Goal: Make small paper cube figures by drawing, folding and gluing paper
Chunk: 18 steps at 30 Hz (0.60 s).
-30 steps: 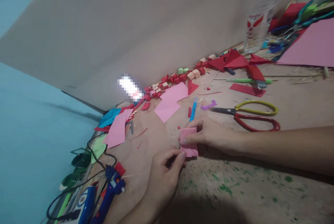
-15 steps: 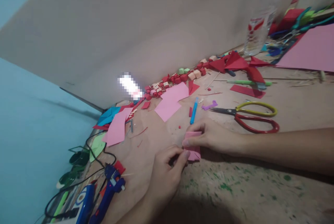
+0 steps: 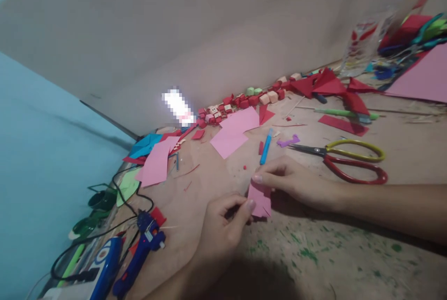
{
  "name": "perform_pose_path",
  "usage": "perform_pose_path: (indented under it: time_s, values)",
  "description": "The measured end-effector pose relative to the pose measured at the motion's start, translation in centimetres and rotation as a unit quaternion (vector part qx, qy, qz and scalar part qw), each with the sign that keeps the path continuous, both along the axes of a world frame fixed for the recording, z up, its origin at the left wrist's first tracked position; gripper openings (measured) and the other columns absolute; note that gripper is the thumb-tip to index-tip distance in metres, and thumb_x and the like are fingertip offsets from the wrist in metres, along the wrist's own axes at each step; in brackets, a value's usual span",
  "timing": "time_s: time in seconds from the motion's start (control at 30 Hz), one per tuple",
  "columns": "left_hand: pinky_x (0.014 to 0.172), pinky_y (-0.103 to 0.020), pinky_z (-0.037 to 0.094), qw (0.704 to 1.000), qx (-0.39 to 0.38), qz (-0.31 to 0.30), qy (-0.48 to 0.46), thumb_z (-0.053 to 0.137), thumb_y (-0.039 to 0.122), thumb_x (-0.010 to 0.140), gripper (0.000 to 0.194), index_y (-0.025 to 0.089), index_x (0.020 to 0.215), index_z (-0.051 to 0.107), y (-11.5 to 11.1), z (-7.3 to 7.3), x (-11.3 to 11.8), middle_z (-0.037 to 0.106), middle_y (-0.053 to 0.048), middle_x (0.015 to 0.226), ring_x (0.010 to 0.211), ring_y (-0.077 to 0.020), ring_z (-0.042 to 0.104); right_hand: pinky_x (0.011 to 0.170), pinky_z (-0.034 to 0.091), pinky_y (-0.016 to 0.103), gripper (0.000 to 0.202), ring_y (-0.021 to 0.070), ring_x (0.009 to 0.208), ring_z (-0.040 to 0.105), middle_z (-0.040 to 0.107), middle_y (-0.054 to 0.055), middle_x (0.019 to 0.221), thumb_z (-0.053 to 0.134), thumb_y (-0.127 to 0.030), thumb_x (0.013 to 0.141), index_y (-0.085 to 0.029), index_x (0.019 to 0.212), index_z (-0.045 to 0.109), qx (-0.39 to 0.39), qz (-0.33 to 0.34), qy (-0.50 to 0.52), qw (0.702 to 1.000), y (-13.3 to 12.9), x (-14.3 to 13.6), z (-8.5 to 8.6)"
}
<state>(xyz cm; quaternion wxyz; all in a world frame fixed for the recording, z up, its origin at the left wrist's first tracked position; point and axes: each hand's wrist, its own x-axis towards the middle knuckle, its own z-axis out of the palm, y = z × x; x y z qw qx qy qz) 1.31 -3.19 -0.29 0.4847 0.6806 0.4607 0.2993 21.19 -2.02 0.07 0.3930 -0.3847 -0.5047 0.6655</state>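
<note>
Between my two hands is a small piece of pink paper (image 3: 261, 201) with slits along its near edge. My left hand (image 3: 225, 223) pinches its left side between thumb and fingers. At the upper edge my right hand (image 3: 291, 179) pinches the same piece, thumb on top. Just beyond the right hand lies a blue pen-like stick (image 3: 266, 147). A pair of scissors (image 3: 326, 152) with yellow and red handles rests to the right, blades pointing left. Larger pink paper pieces (image 3: 232, 132) lie farther back on the table.
A blue glue gun (image 3: 141, 251) with a black cord lies at the left. Many small red and cream folded paper pieces (image 3: 244, 100) line the wall. A clear plastic bottle (image 3: 365, 34) stands at the back right, near red paper scraps (image 3: 324, 83) and a pink sheet (image 3: 424, 76).
My right thumb has moved up toward the top edge of the pink paper, exposing more of its face. The left hand keeps its pinch. The view has shifted slightly.
</note>
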Motion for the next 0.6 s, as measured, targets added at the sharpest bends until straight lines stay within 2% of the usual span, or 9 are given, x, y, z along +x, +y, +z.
perform_pose_path:
  time_s: [0.07, 0.17, 0.23, 0.3, 0.37, 0.43, 0.53, 0.6]
  values:
    - [0.057, -0.025, 0.040, 1.000, -0.005, 0.021, -0.018, 0.061, 0.036, 0.090, 0.032, 0.015, 0.068, 0.069, 0.05, -0.02, 0.10, 0.062, -0.003, 0.062, 0.059, -0.0138, 0.053, 0.052, 0.035, 0.024, 0.043, 0.0104, 0.053, 0.045, 0.051, -0.004, 0.058, 0.074, -0.052, 0.082, -0.016, 0.063, 0.060, -0.027, -0.003, 0.026, 0.999, -0.14, -0.08, 0.24]
    - [0.060, -0.025, 0.042, 0.999, -0.022, 0.020, -0.025, 0.064, 0.037, 0.088, 0.030, 0.014, 0.069, 0.069, 0.10, -0.08, 0.34, 0.064, -0.003, 0.065, 0.062, -0.0147, 0.055, 0.052, 0.035, 0.024, 0.043, 0.0104, 0.052, 0.046, 0.052, -0.003, 0.056, 0.072, -0.049, 0.084, -0.016, 0.061, 0.059, -0.052, -0.022, 0.046, 0.997, -0.47, -0.37, 0.10]
    - [0.064, -0.026, 0.044, 0.999, -0.037, 0.019, -0.025, 0.068, 0.035, 0.086, 0.023, 0.014, 0.077, 0.070, 0.01, -0.14, 0.51, 0.065, -0.004, 0.071, 0.067, -0.0160, 0.057, 0.052, 0.035, 0.025, 0.042, 0.0109, 0.052, 0.046, 0.051, -0.003, 0.056, 0.070, -0.047, 0.086, -0.016, 0.060, 0.058, -0.045, -0.039, 0.041, 0.997, -0.56, -0.53, -0.25]
    - [0.066, -0.026, 0.045, 0.998, -0.031, 0.046, -0.034, 0.074, 0.032, 0.081, 0.020, 0.016, 0.091, 0.067, -0.18, -0.22, 0.62, 0.064, -0.002, 0.077, 0.070, -0.0162, 0.058, 0.053, 0.035, 0.025, 0.042, 0.0117, 0.054, 0.047, 0.051, -0.002, 0.057, 0.067, -0.047, 0.089, -0.017, 0.062, 0.058, -0.021, -0.042, 0.010, 0.999, -0.51, -0.55, -0.57]
    - [0.067, -0.025, 0.046, 0.996, 0.016, 0.087, -0.033, 0.078, 0.026, 0.076, 0.028, 0.020, 0.097, 0.060, -0.42, -0.27, 0.62, 0.059, 0.002, 0.079, 0.072, -0.0150, 0.056, 0.054, 0.035, 0.025, 0.041, 0.0122, 0.056, 0.048, 0.053, -0.002, 0.059, 0.064, -0.048, 0.091, -0.017, 0.064, 0.060, 0.016, -0.024, -0.041, 0.999, -0.38, -0.43, -0.72]
    - [0.070, -0.024, 0.045, 0.990, 0.093, 0.104, -0.009, 0.079, 0.021, 0.074, 0.031, 0.022, 0.092, 0.054, -0.63, -0.30, 0.53, 0.054, 0.004, 0.081, 0.074, -0.0138, 0.054, 0.054, 0.034, 0.025, 0.043, 0.0122, 0.057, 0.047, 0.055, -0.001, 0.061, 0.061, -0.048, 0.093, -0.016, 0.065, 0.062, 0.060, 0.007, -0.096, 0.994, -0.27, -0.24, -0.65]
    - [0.073, -0.023, 0.043, 0.982, 0.172, 0.069, 0.038, 0.080, 0.016, 0.074, 0.032, 0.022, 0.086, 0.051, -0.79, -0.42, 0.43, 0.053, 0.003, 0.084, 0.078, -0.0136, 0.052, 0.056, 0.035, 0.025, 0.044, 0.0127, 0.061, 0.049, 0.058, 0.000, 0.065, 0.060, -0.047, 0.094, -0.015, 0.066, 0.066, 0.107, 0.034, -0.126, 0.986, -0.19, -0.03, -0.41]
    - [0.071, -0.023, 0.042, 0.986, 0.154, 0.051, 0.045, 0.078, 0.016, 0.076, 0.030, 0.022, 0.087, 0.050, -0.81, -0.57, 0.52, 0.054, 0.003, 0.084, 0.077, -0.0132, 0.052, 0.060, 0.039, 0.025, 0.039, 0.0142, 0.065, 0.053, 0.064, 0.002, 0.070, 0.063, -0.046, 0.092, -0.014, 0.073, 0.072, 0.105, 0.055, -0.114, 0.986, -0.13, -0.01, -0.36]
